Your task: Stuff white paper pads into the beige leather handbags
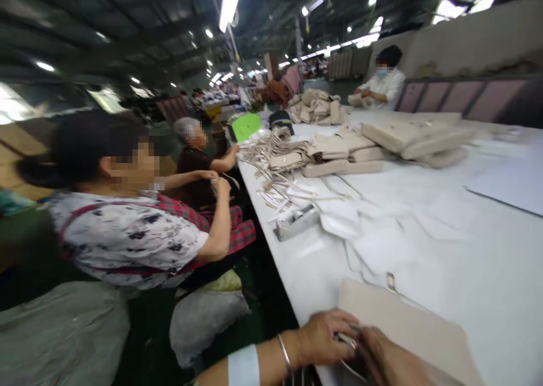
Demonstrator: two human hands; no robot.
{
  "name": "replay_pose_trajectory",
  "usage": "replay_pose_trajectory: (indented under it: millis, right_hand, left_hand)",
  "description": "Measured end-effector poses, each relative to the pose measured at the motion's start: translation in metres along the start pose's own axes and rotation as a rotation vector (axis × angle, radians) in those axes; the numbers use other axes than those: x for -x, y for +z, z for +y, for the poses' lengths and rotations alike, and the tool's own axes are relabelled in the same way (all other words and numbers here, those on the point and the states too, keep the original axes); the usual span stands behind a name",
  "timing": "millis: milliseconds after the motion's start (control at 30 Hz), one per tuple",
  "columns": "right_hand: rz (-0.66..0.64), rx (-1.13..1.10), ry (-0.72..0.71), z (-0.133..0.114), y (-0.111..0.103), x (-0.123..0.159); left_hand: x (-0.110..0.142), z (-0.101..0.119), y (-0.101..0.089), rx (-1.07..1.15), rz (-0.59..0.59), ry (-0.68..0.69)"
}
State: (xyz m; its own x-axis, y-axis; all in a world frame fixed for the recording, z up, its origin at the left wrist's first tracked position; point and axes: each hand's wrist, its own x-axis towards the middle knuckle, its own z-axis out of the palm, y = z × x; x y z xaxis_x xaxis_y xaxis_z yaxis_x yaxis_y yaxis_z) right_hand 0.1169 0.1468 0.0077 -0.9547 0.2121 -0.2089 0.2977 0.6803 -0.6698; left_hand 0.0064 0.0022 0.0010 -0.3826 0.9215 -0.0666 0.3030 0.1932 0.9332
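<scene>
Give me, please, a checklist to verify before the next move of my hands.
1. Flat beige panel on the long white table: ok.
2. Left hand, with silver bangle, and right hand close together by the panel: ok.
3. Sharp view of the right hand: not ok, blurred.
4. Firm grip on the small silvery item between the hands: cannot tell.
5. Small gold-coloured metal fitting attached to the panel: cannot tell.
6. Neighbour's hands apart from yours: ok.

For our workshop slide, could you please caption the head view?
Wearer's left hand and right hand, close together, beside a beige panel on a white table.
</scene>
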Motion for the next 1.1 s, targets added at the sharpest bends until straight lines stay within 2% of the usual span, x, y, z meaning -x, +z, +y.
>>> replay_pose_trajectory:
  millis: [67,167,267,333,433,500,567,633,733,833,900,1000,1100]
  right_hand:
    - [0.003,0.078,0.039,-0.011,-0.013,0.017]
    - [0.042,0.101,0.126,-0.024,-0.023,0.022]
    - [0.122,0.119,0.212,-0.020,-0.031,0.028]
    - [0.161,0.166,0.282,-0.008,-0.043,0.042]
    - [0.224,0.209,0.459,0.021,-0.068,0.074]
    - [0.205,0.115,0.520,0.042,-0.081,0.096]
    - [0.176,-0.037,0.490,0.061,-0.087,0.113]
    - [0.266,-0.131,0.464,0.075,-0.085,0.121]
    - [0.508,-0.275,0.551,0.084,-0.075,0.115]
    - [0.472,-0.544,0.592,0.079,-0.058,0.100]
    - [0.444,-0.642,0.579,0.072,-0.046,0.095]
    - [0.539,-0.723,0.570,0.061,-0.027,0.095]
    - [0.639,-0.745,0.584,0.057,-0.016,0.096]
  left_hand:
    - [-0.001,0.004,0.003,0.028,0.010,-0.033]
    - [-0.005,0.005,0.002,0.024,-0.022,-0.061]
    - [-0.008,0.002,-0.001,-0.017,-0.056,-0.041]
    - [-0.008,0.001,-0.003,-0.045,-0.070,-0.029]
    - [-0.008,0.002,-0.004,-0.064,-0.083,-0.015]
    - [-0.008,0.002,-0.003,-0.073,-0.093,-0.015]
    - [-0.008,0.003,-0.003,-0.082,-0.103,-0.021]
    - [-0.008,0.003,-0.001,-0.088,-0.112,-0.025]
    - [-0.007,0.005,-0.002,-0.093,-0.126,-0.019]
    - [-0.015,0.012,-0.010,-0.101,-0.165,0.024]
    - [-0.029,0.019,-0.020,-0.105,-0.189,0.078]
    - [-0.061,0.025,-0.030,-0.110,-0.195,0.157]
    - [-0.092,0.021,-0.027,-0.174,-0.155,0.178]
